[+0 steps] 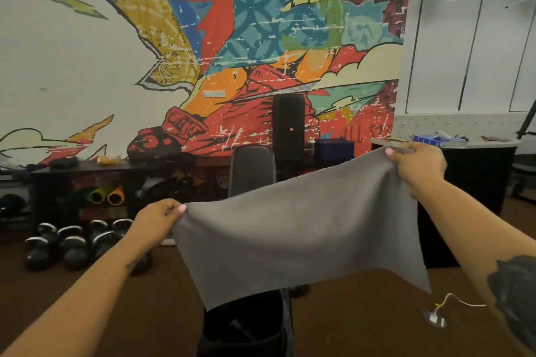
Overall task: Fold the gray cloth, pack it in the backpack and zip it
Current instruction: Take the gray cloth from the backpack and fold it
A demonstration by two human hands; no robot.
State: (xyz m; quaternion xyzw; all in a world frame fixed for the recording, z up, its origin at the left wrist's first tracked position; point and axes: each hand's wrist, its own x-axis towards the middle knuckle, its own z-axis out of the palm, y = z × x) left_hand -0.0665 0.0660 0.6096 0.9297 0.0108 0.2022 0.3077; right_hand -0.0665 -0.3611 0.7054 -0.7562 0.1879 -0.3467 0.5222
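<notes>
The gray cloth (298, 235) hangs spread in the air in front of me, held by its two top corners. My left hand (158, 219) pinches the lower left corner; my right hand (417, 166) pinches the higher right corner, so the top edge slants up to the right. Below the cloth a black open bag, apparently the backpack (246, 330), sits on a black bench; the cloth hides its upper part.
A black padded bench back (252, 168) rises behind the cloth. Kettlebells (69, 240) stand on the brown floor at left, under a dark shelf (116, 182). A black speaker (288, 127) is by the mural wall. A dark counter (470, 182) is at right, a floor socket with cable (435, 319) near it.
</notes>
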